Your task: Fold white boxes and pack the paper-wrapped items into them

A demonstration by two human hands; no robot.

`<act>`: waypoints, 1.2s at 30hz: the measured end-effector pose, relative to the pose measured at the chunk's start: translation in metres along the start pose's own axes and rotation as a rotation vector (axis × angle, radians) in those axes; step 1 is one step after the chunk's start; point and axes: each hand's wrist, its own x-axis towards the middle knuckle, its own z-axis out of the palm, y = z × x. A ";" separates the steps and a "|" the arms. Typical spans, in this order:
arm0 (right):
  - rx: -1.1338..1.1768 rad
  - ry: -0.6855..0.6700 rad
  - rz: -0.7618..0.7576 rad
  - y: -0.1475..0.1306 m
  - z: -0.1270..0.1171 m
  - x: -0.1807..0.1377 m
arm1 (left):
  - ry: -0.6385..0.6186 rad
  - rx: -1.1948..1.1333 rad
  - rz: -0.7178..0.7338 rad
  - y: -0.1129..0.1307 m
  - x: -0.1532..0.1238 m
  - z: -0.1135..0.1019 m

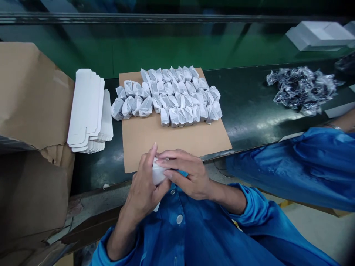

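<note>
Close to my chest, in front of the bench edge, I hold a small white box [158, 173] between both hands. My left hand [144, 186] wraps around it from the left, thumb across the lower side. My right hand [188, 171] has its fingers closed on the box's top and right side. Both hands hide much of it. Just beyond them lies a flat cardboard sheet [177, 138] on the dark bench. Rows of small items wrapped in white translucent bags [173, 94] cover its far part.
Left of the sheet lies a stack of flat white cartons [85, 111], beside a large brown cardboard box [36, 92]. Crumpled clear plastic [305, 88] sits on the right of the bench [249, 107]. A co-worker's blue sleeve [324, 159] reaches in at right. White boxes [321, 35] stand behind.
</note>
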 end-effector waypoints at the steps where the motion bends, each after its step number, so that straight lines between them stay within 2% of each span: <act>1: -0.048 -0.010 -0.038 0.002 0.000 -0.001 | -0.010 -0.006 0.000 0.000 -0.001 0.001; 5: -0.194 -0.049 -0.097 0.011 0.005 -0.007 | -0.013 -0.051 0.009 -0.005 -0.005 0.003; 8: -0.329 -0.149 -0.207 0.015 0.005 -0.007 | -0.048 -0.104 -0.015 -0.013 -0.010 0.003; 10: -0.385 -0.253 -0.266 0.017 -0.004 0.002 | -0.003 -0.167 -0.079 -0.019 -0.010 0.004; 11: -0.406 -0.302 -0.287 0.017 -0.010 0.011 | 0.076 -0.222 -0.150 -0.023 -0.008 0.004; 13: -0.537 -0.360 -0.291 0.020 -0.026 0.037 | 0.342 -0.415 -0.376 -0.031 0.000 0.004; 15: -0.836 -0.415 -0.289 0.024 -0.039 0.069 | 0.627 -0.697 -0.586 -0.040 0.013 0.003; 16: -1.009 -0.464 -0.284 0.027 -0.042 0.084 | 0.742 -0.831 -0.634 -0.045 0.019 0.001; 17: -1.154 -0.550 -0.295 0.030 -0.043 0.098 | 0.834 -0.929 -0.640 -0.049 0.024 0.001; 19: -1.296 -0.753 -0.371 0.036 -0.039 0.117 | 0.949 -1.009 -0.596 -0.057 0.030 0.001; 20: -1.303 -0.823 -0.416 0.037 -0.035 0.123 | 0.981 -1.004 -0.575 -0.061 0.031 0.001; 22: -1.257 -0.874 -0.472 0.037 -0.029 0.129 | 1.001 -0.913 -0.552 -0.065 0.025 0.003; 24: -1.204 -0.849 -0.465 0.033 -0.027 0.130 | 0.954 -0.677 -0.534 -0.067 0.012 0.003; 26: -1.093 -0.901 -0.383 0.029 -0.028 0.132 | 0.841 -0.295 -0.492 -0.064 -0.005 -0.003; 28: -0.957 -1.019 -0.247 0.026 -0.028 0.133 | 0.646 0.047 -0.357 -0.060 -0.019 -0.014; 30: -0.914 -1.039 -0.145 0.026 -0.024 0.130 | 0.386 0.241 -0.148 -0.059 -0.026 -0.026; 33: -1.049 -0.813 -0.099 0.030 -0.016 0.113 | 0.015 0.336 0.069 -0.066 -0.017 -0.036; 36: -1.124 -0.692 0.005 0.036 -0.008 0.090 | -0.168 0.383 0.151 -0.077 -0.002 -0.039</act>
